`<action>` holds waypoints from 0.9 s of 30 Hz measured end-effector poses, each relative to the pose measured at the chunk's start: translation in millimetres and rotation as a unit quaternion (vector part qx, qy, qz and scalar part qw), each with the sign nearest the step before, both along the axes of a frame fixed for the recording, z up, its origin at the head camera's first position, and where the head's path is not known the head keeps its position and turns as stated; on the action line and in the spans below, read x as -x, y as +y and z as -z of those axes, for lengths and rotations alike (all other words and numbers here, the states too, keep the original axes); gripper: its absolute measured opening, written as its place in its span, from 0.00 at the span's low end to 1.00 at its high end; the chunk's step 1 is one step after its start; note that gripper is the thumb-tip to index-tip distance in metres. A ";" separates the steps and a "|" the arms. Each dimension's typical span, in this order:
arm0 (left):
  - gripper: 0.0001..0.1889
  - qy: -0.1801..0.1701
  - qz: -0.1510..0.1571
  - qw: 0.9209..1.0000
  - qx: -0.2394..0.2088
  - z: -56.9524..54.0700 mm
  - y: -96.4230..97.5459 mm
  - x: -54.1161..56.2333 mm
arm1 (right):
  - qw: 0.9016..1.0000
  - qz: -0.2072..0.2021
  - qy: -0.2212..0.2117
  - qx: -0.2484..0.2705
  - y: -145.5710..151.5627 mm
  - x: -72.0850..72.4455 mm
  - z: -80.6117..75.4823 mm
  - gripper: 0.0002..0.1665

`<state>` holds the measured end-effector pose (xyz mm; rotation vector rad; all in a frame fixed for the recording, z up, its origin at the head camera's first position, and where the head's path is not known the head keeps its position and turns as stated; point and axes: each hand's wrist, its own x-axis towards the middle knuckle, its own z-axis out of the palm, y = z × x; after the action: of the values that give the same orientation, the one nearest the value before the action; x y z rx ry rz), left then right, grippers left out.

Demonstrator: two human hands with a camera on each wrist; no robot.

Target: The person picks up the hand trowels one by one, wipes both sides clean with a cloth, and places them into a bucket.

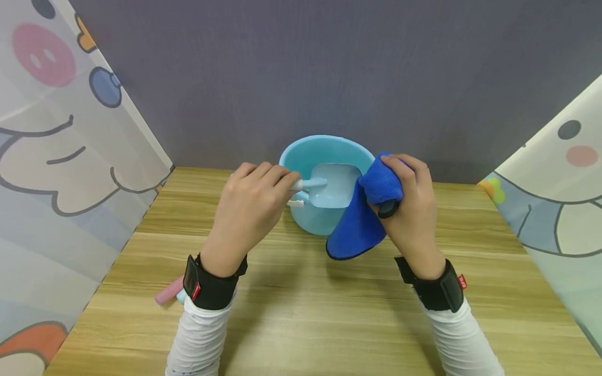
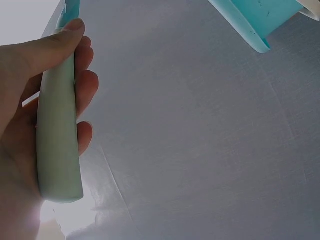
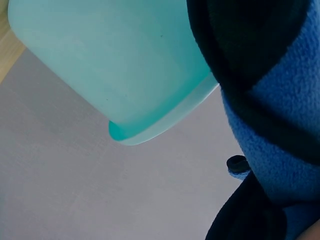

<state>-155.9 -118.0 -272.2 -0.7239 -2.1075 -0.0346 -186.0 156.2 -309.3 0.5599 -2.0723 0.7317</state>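
My left hand (image 1: 256, 201) grips the pale handle (image 2: 60, 135) of a toy shovel, fingers wrapped round it and thumb along its upper part. The shovel's light blue blade (image 1: 334, 183) points right, over the mouth of a light blue bucket (image 1: 312, 222) in the head view. A blue cloth (image 1: 359, 227) with black edging is bunched in my right hand (image 1: 414, 209). One flap hangs down in front of the bucket, and the bunched part overlaps the blade's right edge. In the right wrist view, the cloth (image 3: 295, 110) hides most of that hand.
The bucket stands at the back of the wood-grain table (image 1: 320, 313), close to a grey wall panel (image 1: 310, 68). A pink stick-like piece (image 1: 169, 291) lies by my left wrist, with a light blue bit beside it. Cartoon-printed sheets flank both sides.
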 end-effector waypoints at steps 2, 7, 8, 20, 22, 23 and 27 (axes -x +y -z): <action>0.09 -0.005 0.000 1.000 -0.001 0.3 -0.3 0.0 | 1.000 -0.002 0.001 0.003 0.5 0.1 -0.1 0.40; 0.09 -0.015 -0.003 1.000 0.000 1.9 -2.5 -0.5 | 1.000 -0.007 -0.003 0.017 1.5 1.2 0.4 0.40; 0.09 -0.015 -0.002 1.000 -0.001 2.3 -3.0 -0.3 | 1.000 -0.006 -0.004 0.017 2.5 2.1 0.7 0.40; 0.09 -0.032 0.017 0.999 -0.020 -0.2 -5.2 0.7 | 0.999 0.012 -0.009 0.051 21.2 6.6 -8.2 0.36; 0.09 -0.033 0.016 0.999 -0.020 -0.1 -5.6 0.5 | 0.998 0.013 -0.011 0.054 22.2 6.0 -8.8 0.36; 0.09 -0.034 0.016 0.999 -0.020 0.1 -5.8 0.5 | 0.998 0.013 -0.011 0.055 22.6 5.8 -9.0 0.36; 0.10 -0.039 0.013 0.999 -0.020 -0.3 -6.4 0.0 | 0.998 0.015 -0.008 0.064 24.6 5.5 -9.7 0.36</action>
<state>-156.0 -124.4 -271.9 -0.7368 -2.1654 -0.1221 -191.5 180.8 -299.6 0.4517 -2.0275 0.8484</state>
